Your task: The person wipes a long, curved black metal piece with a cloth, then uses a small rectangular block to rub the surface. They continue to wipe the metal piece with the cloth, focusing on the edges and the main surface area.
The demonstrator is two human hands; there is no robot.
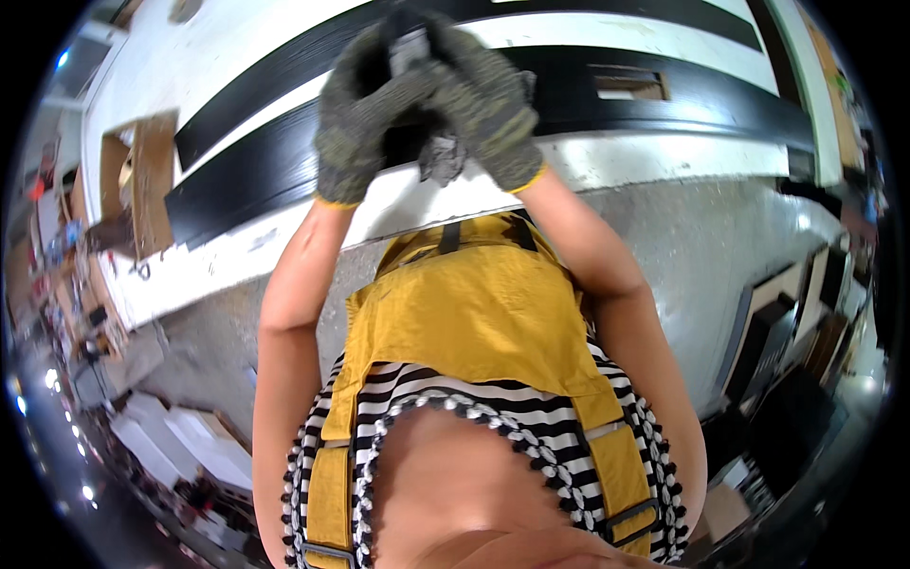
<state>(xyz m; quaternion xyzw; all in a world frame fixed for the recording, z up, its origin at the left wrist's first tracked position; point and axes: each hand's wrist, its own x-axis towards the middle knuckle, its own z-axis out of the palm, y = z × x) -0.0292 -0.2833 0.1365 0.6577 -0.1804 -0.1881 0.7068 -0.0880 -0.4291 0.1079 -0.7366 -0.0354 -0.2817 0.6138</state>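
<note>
Both of my hands wear grey-green knitted gloves with yellow cuffs and meet at the top middle, over black-painted boards. My left hand (355,123) is closed, its thumb side against the other glove. My right hand (483,109) is closed too, fingers bent inward. Between them shows a small light-grey piece (409,49) with something dark around it; its kind is not clear. A crumpled grey cloth (442,159) lies just below the gloves, near the white table edge. Under and beside the hands runs the nearest black board (251,171), with a rectangular cutout (630,83) right of them.
The boards lie on a white worktable (218,270). An open cardboard box (152,185) stands at its left end. Dark and light panels (773,332) lean at the right over a grey concrete floor (654,223). White flat pieces (180,441) are stacked at the lower left.
</note>
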